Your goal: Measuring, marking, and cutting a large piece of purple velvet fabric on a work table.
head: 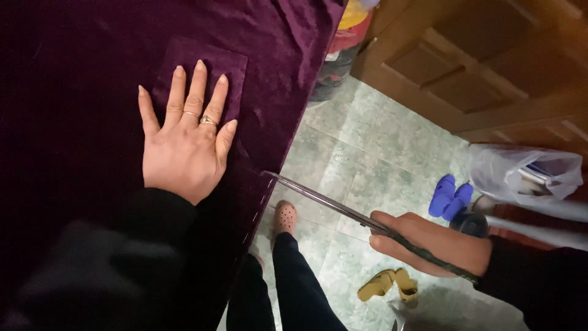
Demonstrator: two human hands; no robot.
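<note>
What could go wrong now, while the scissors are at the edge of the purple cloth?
The scissors in the right hand point toward the left hand, which lies flat on the purple cloth; a slip might nick the fingers. The cloth hangs over the edge, so it might shift and the cut go crooked.

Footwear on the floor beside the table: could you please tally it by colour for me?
Blue slippers: 2
Yellow sandals: 2
Pink clog, worn on the person's foot: 1
Total: 5
</note>
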